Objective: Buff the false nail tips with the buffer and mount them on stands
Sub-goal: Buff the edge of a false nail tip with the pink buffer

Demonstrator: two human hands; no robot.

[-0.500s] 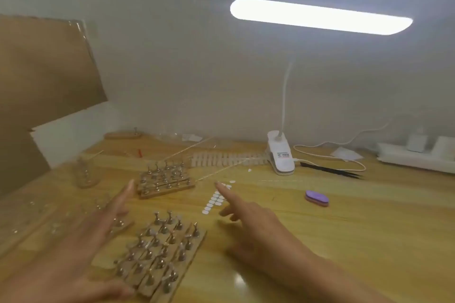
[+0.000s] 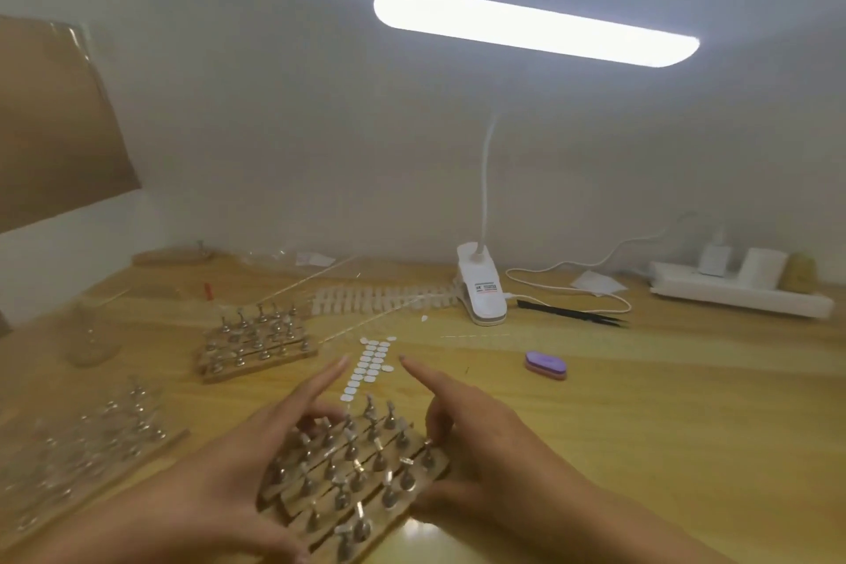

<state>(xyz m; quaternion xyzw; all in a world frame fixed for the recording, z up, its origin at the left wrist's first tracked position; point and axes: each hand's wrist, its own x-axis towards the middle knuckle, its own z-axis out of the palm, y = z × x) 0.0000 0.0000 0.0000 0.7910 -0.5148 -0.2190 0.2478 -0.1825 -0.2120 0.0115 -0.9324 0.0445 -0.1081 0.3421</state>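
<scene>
A wooden board of small metal nail stands (image 2: 361,472) lies on the desk near me. My left hand (image 2: 229,472) holds its left side, fingers curled behind the stands, thumb at the front edge and index finger straight. On the right edge my right hand (image 2: 494,449) grips the board with curled fingers and thumb, index finger pointing forward. The purple buffer (image 2: 545,364) lies alone to the right. A row of pale false nail tips (image 2: 380,298) lies farther back. A sheet of white adhesive dots (image 2: 368,366) sits just beyond my fingertips.
A second stand board (image 2: 256,343) stands at the back left, a third (image 2: 91,440) at the left edge. Also on the desk are a glass jar (image 2: 91,339), the clip lamp's base (image 2: 480,289) with its cord, black tweezers (image 2: 572,314) and a white power strip (image 2: 732,293).
The near stand board has shifted right, towards the middle. My right hand has come onto its right edge, and my left hand has closed in on its left side.
</scene>
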